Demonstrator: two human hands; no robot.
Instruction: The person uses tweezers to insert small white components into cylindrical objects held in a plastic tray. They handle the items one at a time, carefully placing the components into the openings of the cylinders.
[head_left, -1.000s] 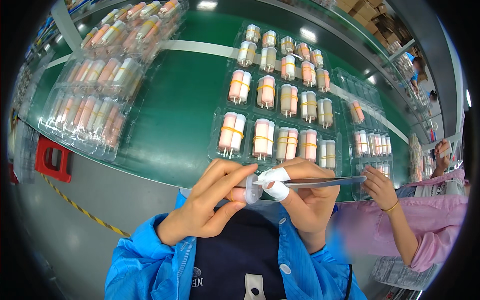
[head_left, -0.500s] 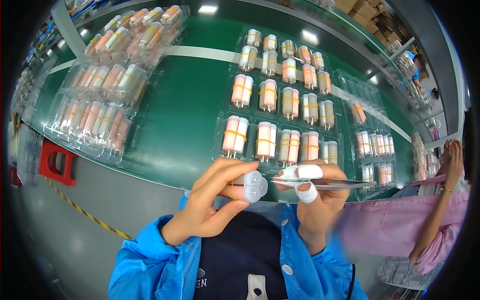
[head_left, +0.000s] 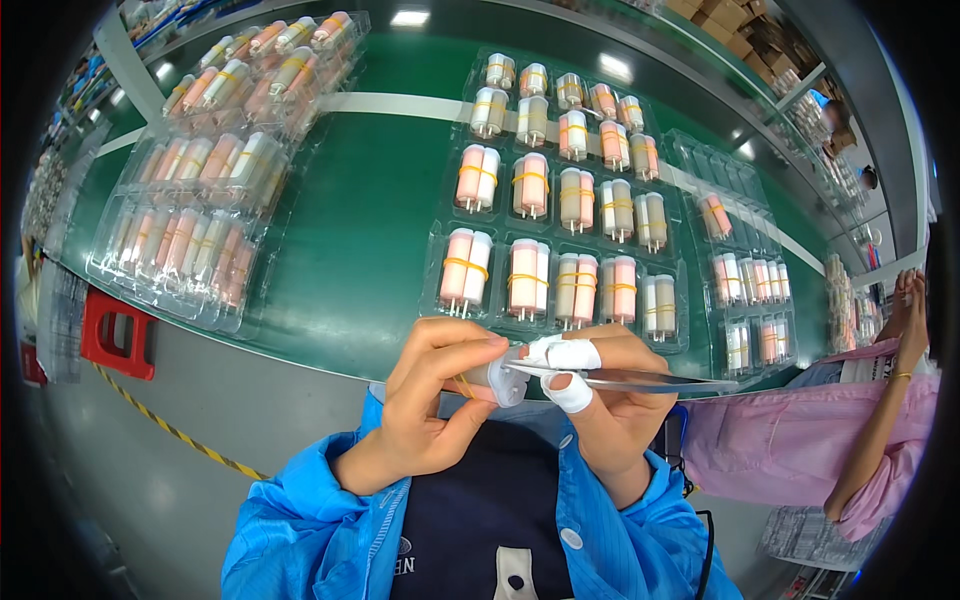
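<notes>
A small white-capped plastic tube lies roughly level at chest height, cap end rightward, pinched in the left hand; the right hand grips slim metal tweezers meeting its cap

We work a small white tube with tweezers

Low in the frame, our left hand pinches the white tube; our right hand sets metal tweezers against it.
</notes>
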